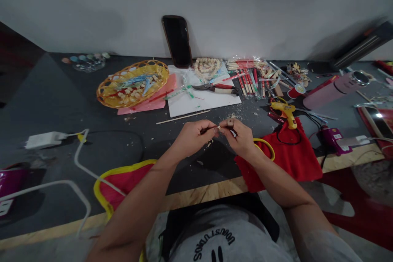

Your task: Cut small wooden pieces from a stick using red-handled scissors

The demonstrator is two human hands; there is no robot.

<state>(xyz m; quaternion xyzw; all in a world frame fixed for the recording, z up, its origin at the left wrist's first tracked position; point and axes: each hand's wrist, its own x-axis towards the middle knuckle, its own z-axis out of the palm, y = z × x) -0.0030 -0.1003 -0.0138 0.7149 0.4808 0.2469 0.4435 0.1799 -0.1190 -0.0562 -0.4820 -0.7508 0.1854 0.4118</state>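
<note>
My left hand point(199, 135) and my right hand point(236, 133) meet fingertip to fingertip over the dark table near its front edge. Between their pinched fingers is a tiny pale piece point(219, 128), mostly covered, whose kind I cannot make out. Pale crumbs point(210, 143) lie on the table just below the fingers. Beyond the left hand a thin wooden stick point(183, 117) rests flat. Behind it a white board point(202, 104) carries red-handled pruning shears point(225, 89) and a string of pale beads point(207, 67).
A yellow basket point(106, 94) with pale bits stands at the back left, near a phone point(177, 41) leaning on the wall. At right are a yellow glue gun point(284, 110), a red cloth point(294, 159) and a pink bottle point(325, 92). A white cable point(75, 155) crosses the left side.
</note>
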